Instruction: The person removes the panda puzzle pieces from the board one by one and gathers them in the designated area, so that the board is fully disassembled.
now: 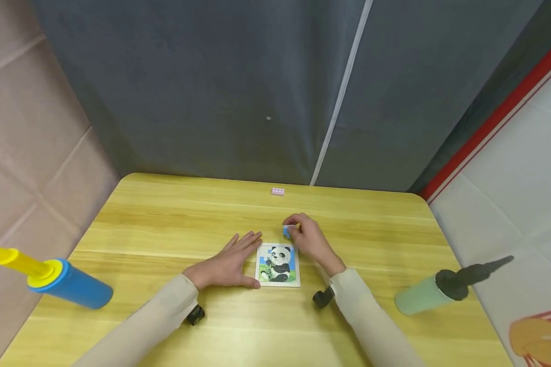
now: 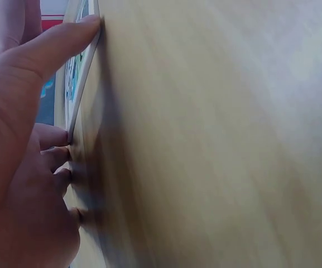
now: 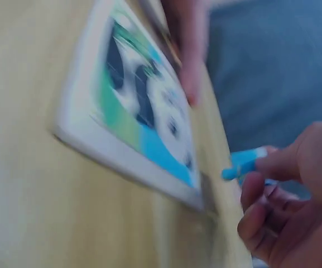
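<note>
The left hand (image 1: 227,265) is lying flat, fingers straight, bracing the left edge of the panda puzzle board (image 1: 278,265); the right hand (image 1: 309,239) is pinching a blue puzzle piece (image 1: 287,231) just beyond the board's far right corner. Judged step: fitting that piece. The next move is calling for aligning it over the gap at the board's top edge. The yellow wooden surface (image 1: 165,219) is also carrying a small pink block (image 1: 277,191) well beyond both hands. Grey curtains are enclosing the space.
</note>
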`<state>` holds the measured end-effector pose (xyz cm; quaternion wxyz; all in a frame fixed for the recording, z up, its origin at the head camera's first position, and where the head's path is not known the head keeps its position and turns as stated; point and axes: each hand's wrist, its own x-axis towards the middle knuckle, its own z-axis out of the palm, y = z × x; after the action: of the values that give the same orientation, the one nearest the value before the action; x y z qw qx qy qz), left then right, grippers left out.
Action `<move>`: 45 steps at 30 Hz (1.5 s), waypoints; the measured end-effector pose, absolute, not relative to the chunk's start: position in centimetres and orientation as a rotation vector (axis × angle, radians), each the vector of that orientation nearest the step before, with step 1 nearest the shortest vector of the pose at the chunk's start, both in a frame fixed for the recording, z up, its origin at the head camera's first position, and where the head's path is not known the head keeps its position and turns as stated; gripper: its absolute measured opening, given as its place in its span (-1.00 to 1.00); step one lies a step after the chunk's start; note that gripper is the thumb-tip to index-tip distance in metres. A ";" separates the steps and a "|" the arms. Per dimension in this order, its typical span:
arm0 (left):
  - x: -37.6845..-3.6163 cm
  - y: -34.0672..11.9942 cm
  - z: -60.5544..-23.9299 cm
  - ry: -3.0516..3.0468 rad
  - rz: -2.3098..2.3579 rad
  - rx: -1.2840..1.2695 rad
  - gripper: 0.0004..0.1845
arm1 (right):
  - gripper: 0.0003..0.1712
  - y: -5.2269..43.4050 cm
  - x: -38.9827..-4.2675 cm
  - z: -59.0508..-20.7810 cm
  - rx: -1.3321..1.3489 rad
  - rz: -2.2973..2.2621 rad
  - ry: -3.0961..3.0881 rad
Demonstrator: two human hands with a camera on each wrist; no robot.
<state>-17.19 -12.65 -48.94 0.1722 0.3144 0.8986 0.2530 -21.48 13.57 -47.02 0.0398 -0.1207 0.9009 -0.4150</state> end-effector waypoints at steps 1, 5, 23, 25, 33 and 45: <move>-17.2 -12.7 -48.9 2.547 0.721 0.891 0.23 | -0.79 14.0 -21.9 -47.0 -0.315 -1.266 2.771; -17.3 -13.0 -49.0 2.551 0.694 0.878 0.24 | -0.79 15.4 -23.2 -47.0 -0.204 -1.245 2.765; -17.2 -12.3 -49.2 2.548 0.705 0.908 0.25 | -0.85 16.5 -23.5 -48.8 -0.149 -1.021 2.936; -17.2 -12.2 -49.1 2.545 0.714 0.906 0.25 | -0.85 16.5 -23.5 -48.8 -0.154 -1.007 2.950; -17.1 -12.0 -49.2 2.528 0.741 0.896 0.24 | -0.82 16.5 -22.8 -48.6 -0.176 -1.029 2.965; -17.4 -12.3 -49.3 2.540 0.744 0.872 0.23 | -0.79 13.5 -18.7 -46.9 -0.477 -0.886 2.855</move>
<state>-17.40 -12.28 -49.26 0.1764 0.3080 0.8972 0.2627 -18.69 13.46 -46.88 0.0570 -0.1573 0.9416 -0.2922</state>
